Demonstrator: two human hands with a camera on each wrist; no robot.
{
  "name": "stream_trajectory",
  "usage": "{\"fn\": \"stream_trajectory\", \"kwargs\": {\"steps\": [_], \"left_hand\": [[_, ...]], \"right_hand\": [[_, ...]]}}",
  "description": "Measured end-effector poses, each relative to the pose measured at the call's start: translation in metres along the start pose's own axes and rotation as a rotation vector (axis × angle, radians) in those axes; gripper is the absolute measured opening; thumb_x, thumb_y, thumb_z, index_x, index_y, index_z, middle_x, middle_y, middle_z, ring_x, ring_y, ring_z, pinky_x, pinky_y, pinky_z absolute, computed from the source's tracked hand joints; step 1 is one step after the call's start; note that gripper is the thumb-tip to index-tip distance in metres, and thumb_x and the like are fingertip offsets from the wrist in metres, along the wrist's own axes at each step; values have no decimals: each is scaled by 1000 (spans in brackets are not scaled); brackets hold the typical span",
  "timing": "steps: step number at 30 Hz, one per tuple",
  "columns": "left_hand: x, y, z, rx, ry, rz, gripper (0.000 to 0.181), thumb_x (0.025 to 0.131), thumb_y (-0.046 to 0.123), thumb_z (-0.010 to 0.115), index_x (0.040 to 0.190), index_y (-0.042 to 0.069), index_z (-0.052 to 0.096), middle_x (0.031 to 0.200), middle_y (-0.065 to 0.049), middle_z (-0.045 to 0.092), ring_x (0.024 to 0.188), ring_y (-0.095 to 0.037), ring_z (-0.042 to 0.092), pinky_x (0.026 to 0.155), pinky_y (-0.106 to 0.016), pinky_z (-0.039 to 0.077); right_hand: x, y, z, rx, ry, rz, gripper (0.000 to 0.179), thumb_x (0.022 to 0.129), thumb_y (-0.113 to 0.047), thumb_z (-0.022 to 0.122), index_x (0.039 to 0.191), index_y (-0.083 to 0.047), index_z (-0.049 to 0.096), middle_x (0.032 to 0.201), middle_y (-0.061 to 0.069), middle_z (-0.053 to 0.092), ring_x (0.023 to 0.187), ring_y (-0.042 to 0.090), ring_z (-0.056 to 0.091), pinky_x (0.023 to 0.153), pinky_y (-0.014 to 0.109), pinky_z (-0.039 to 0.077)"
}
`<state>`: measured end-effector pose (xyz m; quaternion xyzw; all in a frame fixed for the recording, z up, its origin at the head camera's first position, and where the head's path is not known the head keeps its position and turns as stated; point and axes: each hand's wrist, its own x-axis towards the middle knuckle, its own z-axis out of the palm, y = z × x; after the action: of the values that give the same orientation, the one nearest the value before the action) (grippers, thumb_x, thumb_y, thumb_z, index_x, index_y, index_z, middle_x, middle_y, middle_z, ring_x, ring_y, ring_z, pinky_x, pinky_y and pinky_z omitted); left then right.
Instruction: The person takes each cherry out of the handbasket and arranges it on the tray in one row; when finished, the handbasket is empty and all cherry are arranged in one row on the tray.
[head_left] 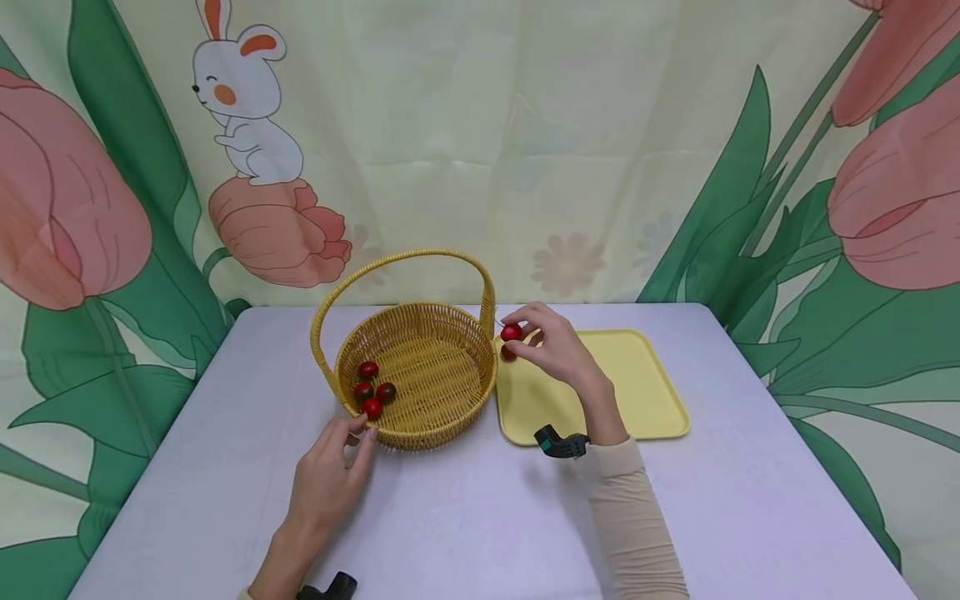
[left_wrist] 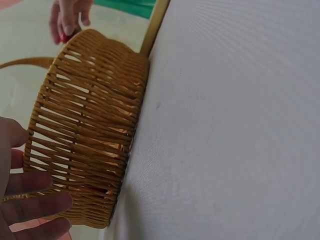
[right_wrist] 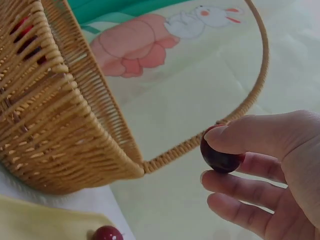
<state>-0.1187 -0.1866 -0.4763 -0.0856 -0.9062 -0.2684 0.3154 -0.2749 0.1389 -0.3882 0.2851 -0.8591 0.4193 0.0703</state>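
My right hand (head_left: 551, 342) pinches a dark red cherry (head_left: 512, 332) between thumb and fingers, beside the basket's right rim and above the tray's far left corner. The right wrist view shows this held cherry (right_wrist: 220, 152) up close, near the handle's base. Another cherry (head_left: 508, 353) lies on the yellow tray (head_left: 630, 392), partly behind the fingers. At the near left, my left hand (head_left: 330, 471) grips the rim of the wicker basket (head_left: 442, 367), thumb outside. Several cherries (head_left: 367, 390) rest together inside the basket's left part, right by the left fingertips.
The basket's tall arched handle (head_left: 420, 252) rises over it from side to side. Both stand on a white-covered table (head_left: 465, 517). Behind hangs a curtain (head_left: 600, 150) printed with tulips and a rabbit. Each wrist carries a black camera band (head_left: 561, 442).
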Motion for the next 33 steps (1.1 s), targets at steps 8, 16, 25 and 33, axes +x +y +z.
{"fn": "stream_trajectory", "kwargs": {"steps": [8, 16, 25, 33], "left_hand": [[0, -1, 1, -3, -1, -12, 27, 88, 13, 75, 111, 3, 66, 97, -7, 70, 78, -20, 70, 54, -27, 57], [-1, -1, 1, 0, -9, -28, 28, 88, 14, 75, 112, 3, 66, 98, -7, 70, 78, -19, 70, 53, -26, 56], [-1, 0, 0, 1, -15, -29, 29, 87, 13, 76, 112, 2, 66, 96, -8, 70, 78, -20, 69, 54, -27, 57], [0, 1, 0, 6, -18, -27, 29, 87, 14, 76, 112, 3, 66, 96, -7, 71, 78, -19, 69, 54, -27, 57]], "right_hand": [[2, 18, 0, -18, 16, 108, 33, 89, -12, 74, 121, -5, 67, 120, 10, 62, 93, 25, 68, 84, 40, 60], [3, 50, 12, -43, 17, 194, 39, 90, -8, 71, 128, -1, 63, 126, 17, 61, 98, 32, 70, 81, 41, 61], [1, 67, 21, -64, 35, 272, 43, 89, -8, 73, 130, 0, 62, 127, 20, 60, 99, 32, 69, 81, 40, 60], [0, 79, 27, -99, 40, 345, 45, 90, -10, 72, 131, 3, 60, 129, 21, 60, 105, 33, 67, 89, 43, 56]]}}
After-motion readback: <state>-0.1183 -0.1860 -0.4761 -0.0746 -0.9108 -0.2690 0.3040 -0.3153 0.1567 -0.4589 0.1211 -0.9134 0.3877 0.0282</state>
